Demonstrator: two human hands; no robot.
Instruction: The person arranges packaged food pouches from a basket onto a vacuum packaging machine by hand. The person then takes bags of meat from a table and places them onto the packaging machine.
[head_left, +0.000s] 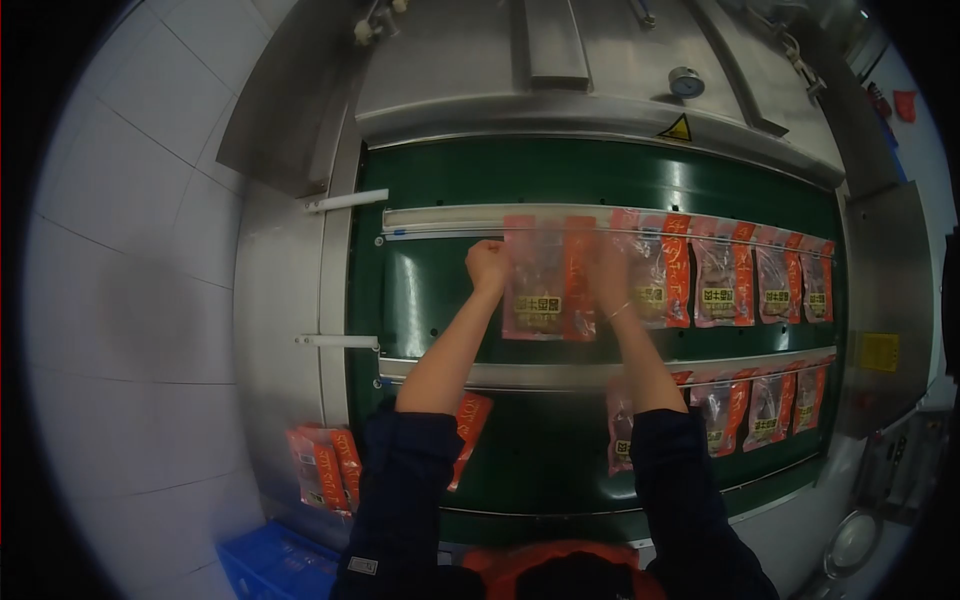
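A clear plastic food pouch [536, 285] with an orange printed strip hangs over the upper metal sealing bar [440, 217], its top edge overlapping the bar. My left hand [487, 265] is closed at the pouch's upper left edge, with the fingers curled in. My right hand [610, 275] is at the pouch's right edge, smeared by motion, so its fingers cannot be made out. Just right of it, another filled pouch [655, 275] lies along the same bar, followed by several more.
Several pouches [720, 415] lie along the lower bar [480, 374] on the green bed [560, 450]. More pouches [325, 470] rest on the steel ledge at lower left, above a blue crate [280, 565]. A steel lid with a gauge [685, 82] stands behind.
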